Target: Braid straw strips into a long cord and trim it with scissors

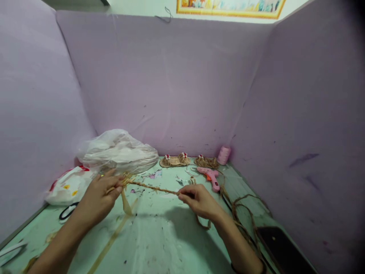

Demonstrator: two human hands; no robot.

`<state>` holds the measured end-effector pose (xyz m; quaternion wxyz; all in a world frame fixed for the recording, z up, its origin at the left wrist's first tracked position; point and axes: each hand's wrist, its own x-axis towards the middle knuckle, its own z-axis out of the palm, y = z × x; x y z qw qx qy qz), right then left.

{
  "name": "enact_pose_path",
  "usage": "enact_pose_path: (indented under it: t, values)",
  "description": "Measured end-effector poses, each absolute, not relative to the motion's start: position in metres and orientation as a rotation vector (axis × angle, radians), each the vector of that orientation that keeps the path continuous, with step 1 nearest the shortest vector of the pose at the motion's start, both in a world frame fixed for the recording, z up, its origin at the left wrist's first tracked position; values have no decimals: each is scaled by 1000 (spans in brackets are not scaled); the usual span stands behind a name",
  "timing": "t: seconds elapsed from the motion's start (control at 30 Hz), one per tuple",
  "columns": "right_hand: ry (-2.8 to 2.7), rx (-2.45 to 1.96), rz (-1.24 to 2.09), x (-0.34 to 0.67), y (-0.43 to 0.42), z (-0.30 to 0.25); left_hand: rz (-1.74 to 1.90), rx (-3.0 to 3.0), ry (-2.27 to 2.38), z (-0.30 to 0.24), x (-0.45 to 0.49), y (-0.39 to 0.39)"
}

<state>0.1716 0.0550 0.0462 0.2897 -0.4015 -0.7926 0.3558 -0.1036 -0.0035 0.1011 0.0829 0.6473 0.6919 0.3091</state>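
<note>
Brown twine (155, 188) runs straight across the frame's middle, its frayed left part within the grip of the left hand (103, 195), the right hand (199, 199) pinching it farther along; green worktop (151, 239) spreads beneath, purple walls (308, 106) bounding both sides.

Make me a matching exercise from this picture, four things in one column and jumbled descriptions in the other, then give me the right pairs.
Things:
1. thin cord
2. glue gun
3. phone
4. large plastic bag

Descriptions:
A. black, at the picture's lower right
B. pink with an orange trigger
C. whitish and crumpled
D. stretched between the left hand and the right hand

Pairs: 1-D, 2-B, 3-A, 4-C
</note>
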Motion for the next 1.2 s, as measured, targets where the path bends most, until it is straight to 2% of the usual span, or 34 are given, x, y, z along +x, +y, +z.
enact_pose_path:
  t: [0.1, 0.17, 0.23, 0.37, 0.43, 0.5, 0.57, 0.77, 0.87, 1.07, 1.2]
  values:
    - [-1917, -1230, 818, 170, 61, 40, 967, 1745, 1762, 104, -96, -10]
    - [-1714, -1329, 802, 161, 60, 34, 1001, 1837, 1552, 104, -83, -16]
    - [-1584, -1340, 927, 148, 56, 30, 1003, 2088, 1437, 98, -66, -22]
    - [-1328, -1149, 1570, 127, 41, 33, 700, 2591, 1406, 75, -33, -28]
    - [-1208, -1057, 1766, 124, 36, 36, 562, 2755, 1360, 66, -22, -29]
    - [-1263, -1033, 1763, 124, 36, 36, 491, 2848, 1282, 62, -15, -30]
    - [-1394, -1080, 1585, 126, 39, 34, 467, 2864, 1238, 62, -12, -30]
    - [-1469, -1247, 963, 132, 45, 30, 381, 2710, 1383, 60, -19, -31]
    - [-1468, -1280, 820, 131, 41, 31, 320, 2694, 1426, 55, -22, -31]
    - [-1301, -1209, 1141, 133, 44, 35, 165, 2509, 1879, 59, -34, -15]
    - [-1366, -1011, 1537, 129, 34, 49, 237, 2251, 2130, 60, -40, -4]
